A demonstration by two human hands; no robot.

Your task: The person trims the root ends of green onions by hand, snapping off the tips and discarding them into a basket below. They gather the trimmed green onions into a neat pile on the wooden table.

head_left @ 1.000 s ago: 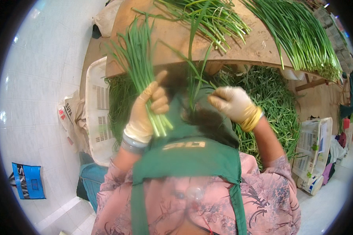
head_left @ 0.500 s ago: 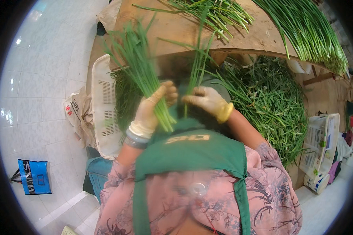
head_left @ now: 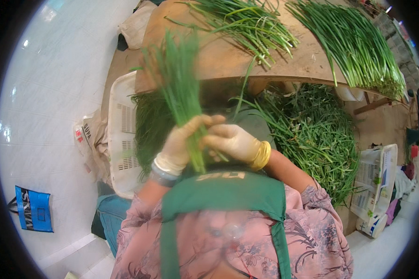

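Note:
My left hand (head_left: 178, 142), in a pale thin glove, is closed round a bunch of long green chives (head_left: 179, 88). The bunch stands nearly upright before my apron, its leaf tips blurred and its pale stem ends below my fist. My right hand (head_left: 237, 143), gloved with a yellow band at the wrist, meets the left at the lower stems. Its fingers are pinched together, and a thin stem end pokes out beneath them. The fingertips are partly hidden against the bunch.
A wooden table (head_left: 307, 59) ahead holds a loose pile of chives (head_left: 246, 28) and a neat row of chives (head_left: 354, 44). Below it lies a big heap of green leaves (head_left: 312, 144). White plastic crates stand left (head_left: 121, 139) and right (head_left: 375, 174); a blue bag (head_left: 35, 209) lies on the floor.
My right hand has moved left and down with its few stalks, up against the bunch. My left hand's bunch has swung more upright and shifted slightly right.

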